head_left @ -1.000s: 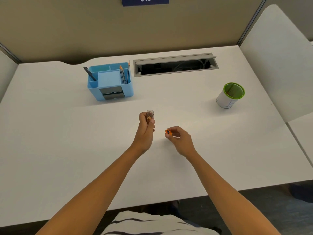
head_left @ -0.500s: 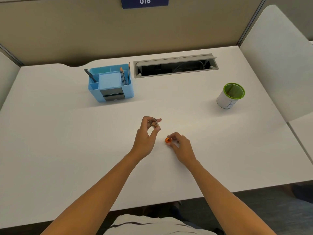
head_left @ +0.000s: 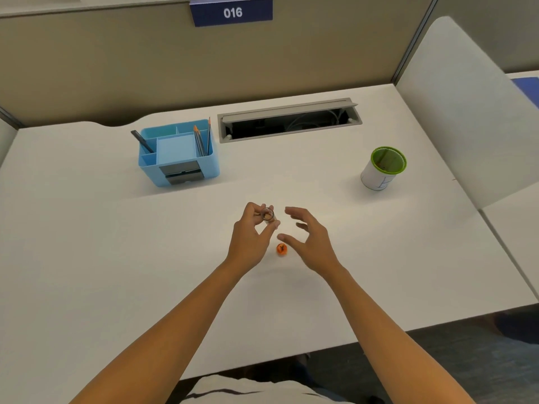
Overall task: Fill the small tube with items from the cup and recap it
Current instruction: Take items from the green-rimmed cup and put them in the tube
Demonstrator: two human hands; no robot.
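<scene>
My left hand pinches a small clear tube between thumb and fingers, its open mouth tilted toward me and something brownish inside. The orange cap lies on the white desk just below the tube, touched by neither hand. My right hand hovers open right of the tube and above the cap, fingers spread. The white cup with a green rim stands at the right back of the desk, with a few small dark items at its bottom.
A blue desk organiser with pencils stands at the back left. A grey cable hatch is open at the back centre. A white partition rises on the right. The desk's front edge runs just below my forearms.
My right hand has set the orange cap down on the desk, let go and lifted away open. My left hand has tipped the tube's mouth toward me.
</scene>
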